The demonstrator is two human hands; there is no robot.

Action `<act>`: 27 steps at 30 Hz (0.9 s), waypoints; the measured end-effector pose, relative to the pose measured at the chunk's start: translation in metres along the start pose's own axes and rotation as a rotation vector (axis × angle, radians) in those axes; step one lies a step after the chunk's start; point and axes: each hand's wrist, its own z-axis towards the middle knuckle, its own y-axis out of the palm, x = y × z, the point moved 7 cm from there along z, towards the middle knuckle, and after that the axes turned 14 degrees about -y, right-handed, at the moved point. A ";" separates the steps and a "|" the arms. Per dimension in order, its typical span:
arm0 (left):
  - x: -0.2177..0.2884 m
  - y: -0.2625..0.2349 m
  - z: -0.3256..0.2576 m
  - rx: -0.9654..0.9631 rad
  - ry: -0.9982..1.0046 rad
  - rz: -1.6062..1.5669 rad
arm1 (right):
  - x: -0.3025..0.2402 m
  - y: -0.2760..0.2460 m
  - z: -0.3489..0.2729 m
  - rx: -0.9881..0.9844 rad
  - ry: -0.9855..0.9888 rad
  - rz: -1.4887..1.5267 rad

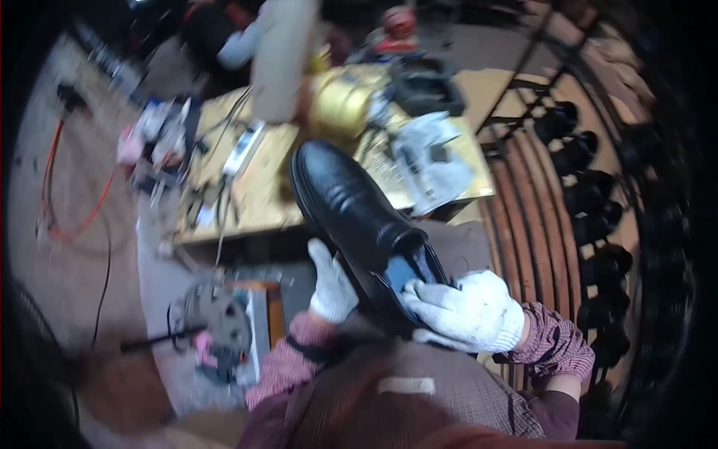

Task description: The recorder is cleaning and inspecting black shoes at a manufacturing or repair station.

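A black leather slip-on shoe (348,198) is held up in front of me, its toe pointing to the upper left and its blue-lined opening toward my body. My right hand (475,310), in a white knit glove, grips the heel end, with fingers at the inside of the opening. On the shoe's lower left side, my left hand (333,288), also gloved, is against it with the thumb sticking up. The left fingers are hidden behind the shoe. Under the heel part lies more black, perhaps a second shoe; I cannot tell.
Beyond the shoe stands a yellowish worktable (277,198) with a power strip (244,148), a roll of yellow tape (340,105), a plastic bag (430,161) and a black tray (425,86). A rack (535,217) with several black shoes is at right. A grey machine (217,314) stands lower left.
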 end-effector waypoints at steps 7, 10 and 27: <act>0.093 -0.037 0.001 0.051 0.429 0.011 | 0.032 0.044 0.035 0.032 0.014 0.102; 0.129 -0.048 0.007 0.131 0.469 0.061 | 0.043 0.042 0.007 0.069 0.157 0.051; 0.162 -0.014 0.045 -0.056 0.362 0.113 | 0.078 0.067 -0.086 0.143 0.644 0.064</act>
